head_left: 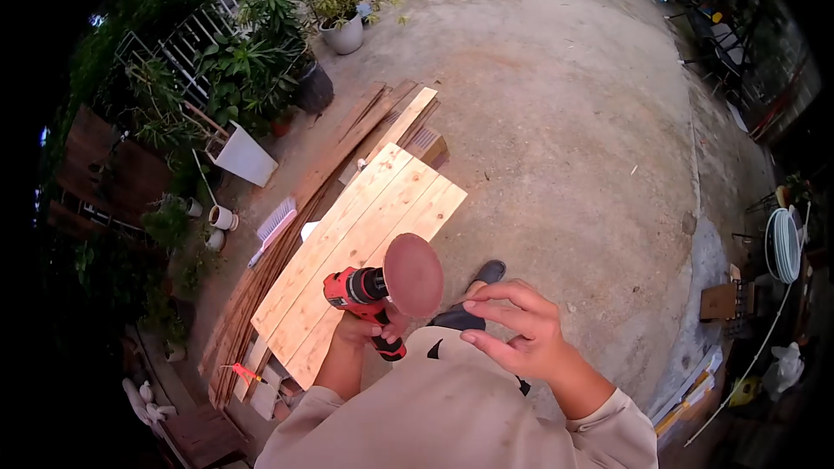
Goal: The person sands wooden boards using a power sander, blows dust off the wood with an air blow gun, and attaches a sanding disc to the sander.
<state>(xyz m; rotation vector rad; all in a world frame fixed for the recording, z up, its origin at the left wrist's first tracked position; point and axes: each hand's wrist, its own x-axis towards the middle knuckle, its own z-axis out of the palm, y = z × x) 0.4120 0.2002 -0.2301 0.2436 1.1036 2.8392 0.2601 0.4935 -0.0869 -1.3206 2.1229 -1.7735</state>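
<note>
My left hand (359,330) is wrapped around the grip of a red and black cordless drill (352,287). Fitted to the drill's chuck is a round reddish-brown sanding disc (414,276), its flat face turned towards the right. To the right of the disc, my right hand (524,330) is raised with thumb and fingers apart and nothing visible between them. Below and left of the drill lies a pale wooden panel (347,234) of joined boards, with several knots. The drill is held over the panel's right edge.
Long brown planks (234,321) lie beside and under the panel, near a cardboard box (427,146). A pink brush (276,224) and red-handled tool (246,373) rest on the left. Potted plants (343,35) line the fence. A coiled hose (783,245) is at right, on concrete ground (573,122).
</note>
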